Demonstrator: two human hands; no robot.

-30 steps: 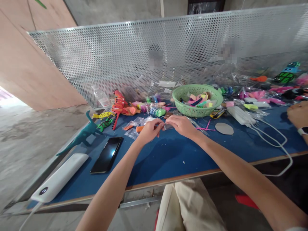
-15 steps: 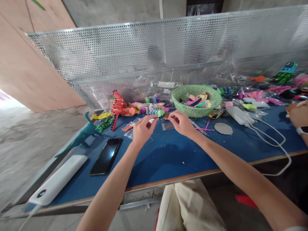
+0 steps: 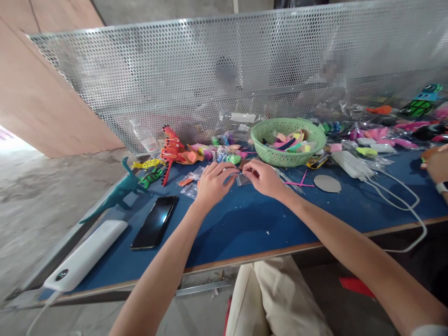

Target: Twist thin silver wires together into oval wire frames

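Observation:
My left hand [image 3: 212,183] and my right hand [image 3: 263,177] meet over the blue table [image 3: 245,224], fingers pinched together on a thin clear thread or wire [image 3: 235,174] stretched between them. A small clear plastic bag [image 3: 242,180] lies on the table just under the fingertips. Small bags with orange pieces [image 3: 189,183] lie left of my left hand. A green basket [image 3: 287,143] filled with coloured foam pieces stands just behind my right hand.
A black phone [image 3: 155,222] and a white power bank [image 3: 87,255] lie at the left. Foam dinosaurs [image 3: 119,192] and an orange figure [image 3: 171,150] stand by a perforated metal screen [image 3: 224,74]. A white charger with cables [image 3: 353,164], a grey disc [image 3: 326,183] and another person's hand [image 3: 437,165] are at right.
My hands drew apart and lifted half a second ago, then came back together low over the small clear bag. The view tilted slightly down.

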